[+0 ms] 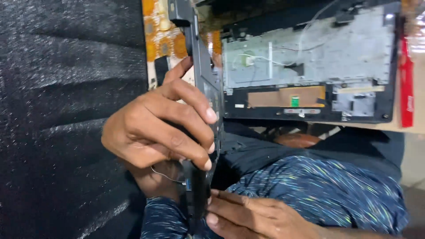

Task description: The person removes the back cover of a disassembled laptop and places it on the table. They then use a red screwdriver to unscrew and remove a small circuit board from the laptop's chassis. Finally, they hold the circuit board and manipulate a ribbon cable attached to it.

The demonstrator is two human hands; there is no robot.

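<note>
- Separating appears to be the step in hand: a thin dark laptop panel [201, 88] is held upright on its edge, just left of the opened laptop base [310, 66], which serves as landmark throughout.
- Laptop base: largest item; lies flat on a pale table [398, 126], inner side up. Grey metal plate, tan rectangular patch with a small green spot, thin white wire looping across the plate. Black rim around it.
- Dark textured sheet [66, 119]: fills everything far left of the base.
- Panel: narrow, black, seen edge-on; runs from above the base's left corner down toward the lap in blue patterned cloth [318, 194]. Orange-and-cream board [161, 35] shows behind its top end.
- Left hand [159, 128]: closed round the panel's middle, left of the base, fingers wrapped over the near edge.
- Right hand [252, 217]: below the base, fingertips pinching the panel's lower end.
- Thin wire [166, 176] trails from the lower end under the left hand.
- Judgement: next move calls for a steady two-handed hold and care not to strain that wire.
</note>
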